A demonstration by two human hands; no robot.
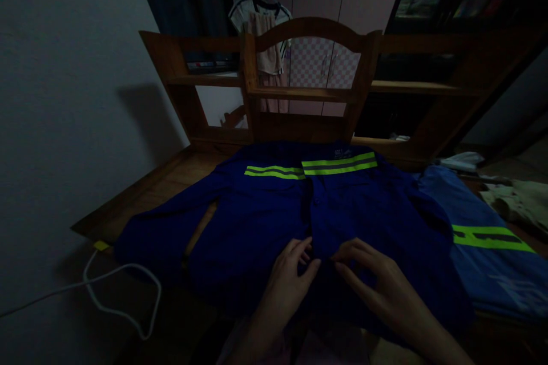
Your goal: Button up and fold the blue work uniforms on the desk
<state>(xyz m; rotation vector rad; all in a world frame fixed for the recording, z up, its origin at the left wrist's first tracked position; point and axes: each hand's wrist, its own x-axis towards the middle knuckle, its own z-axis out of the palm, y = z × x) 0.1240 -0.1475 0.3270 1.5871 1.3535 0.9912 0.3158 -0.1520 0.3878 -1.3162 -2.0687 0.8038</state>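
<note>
A dark blue work jacket (257, 222) with yellow-green reflective bands lies spread out, front side up, its sleeves out to the sides. My left hand (291, 271) is at the jacket's front edge, its fingers curled at the opening and its thumb over the cloth. Just right of the opening, my right hand (377, 274) pinches the jacket cloth between thumb and forefinger. A button (317, 202) shows on the front strip above my hands. Darkness hides the fine detail at my fingertips.
A folded lighter blue garment (483, 228) with a reflective band lies at the right. Behind the jacket stands a wooden shelf frame (308, 94). A white cable (124, 311) loops at the lower left beside the wall. Pale cloth (520, 199) lies at the far right.
</note>
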